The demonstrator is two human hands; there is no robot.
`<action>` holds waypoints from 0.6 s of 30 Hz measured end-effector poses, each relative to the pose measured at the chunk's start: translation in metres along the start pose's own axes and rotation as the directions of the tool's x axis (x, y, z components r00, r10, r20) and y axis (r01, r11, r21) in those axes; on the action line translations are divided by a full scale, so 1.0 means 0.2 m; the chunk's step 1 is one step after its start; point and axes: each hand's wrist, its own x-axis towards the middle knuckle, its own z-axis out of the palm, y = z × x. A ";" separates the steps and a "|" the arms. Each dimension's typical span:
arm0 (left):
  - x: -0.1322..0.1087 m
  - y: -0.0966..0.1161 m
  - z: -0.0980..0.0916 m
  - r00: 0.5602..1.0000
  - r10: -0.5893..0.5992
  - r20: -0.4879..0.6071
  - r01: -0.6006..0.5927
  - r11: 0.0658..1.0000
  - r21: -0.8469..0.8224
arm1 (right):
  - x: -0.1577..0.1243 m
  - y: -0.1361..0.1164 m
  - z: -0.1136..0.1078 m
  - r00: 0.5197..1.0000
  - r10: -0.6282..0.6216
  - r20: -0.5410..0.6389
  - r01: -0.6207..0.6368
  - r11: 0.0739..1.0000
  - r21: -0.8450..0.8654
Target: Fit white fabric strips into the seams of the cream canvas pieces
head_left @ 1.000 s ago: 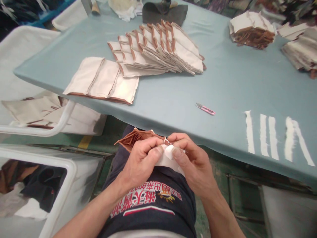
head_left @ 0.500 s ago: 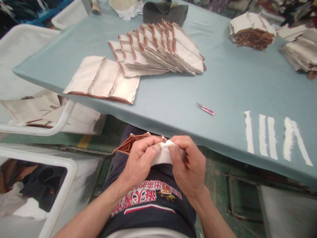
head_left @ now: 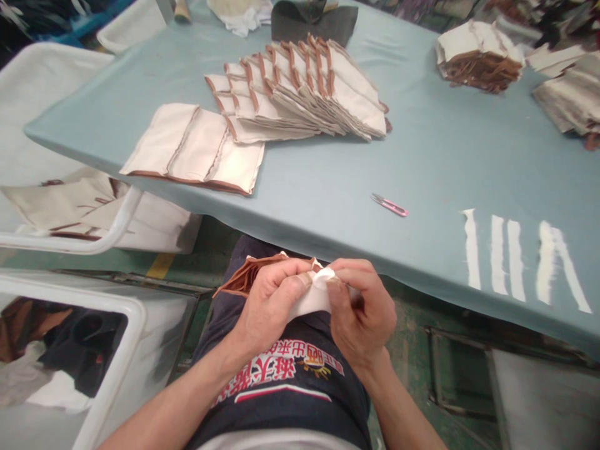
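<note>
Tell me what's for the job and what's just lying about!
Seems part of the job:
White-and-brown cloth, pinched by the left hand and right hand
Fanned cloths, white with brown edges too

Seems just lying about:
White strips on the table
Dark grey piece behind the fanned cloths
Pink snips, untouched, but maybe handy

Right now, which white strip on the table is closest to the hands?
The leftmost strip, the one nearest the pink snips. The other four strips lie farther from the right hand.
</note>
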 end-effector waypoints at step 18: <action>-0.02 -0.03 0.01 0.994 0.064 -0.092 -0.049 0.987 0.151 | -0.01 -0.02 0.06 0.969 0.246 -0.016 -0.246 0.969 0.008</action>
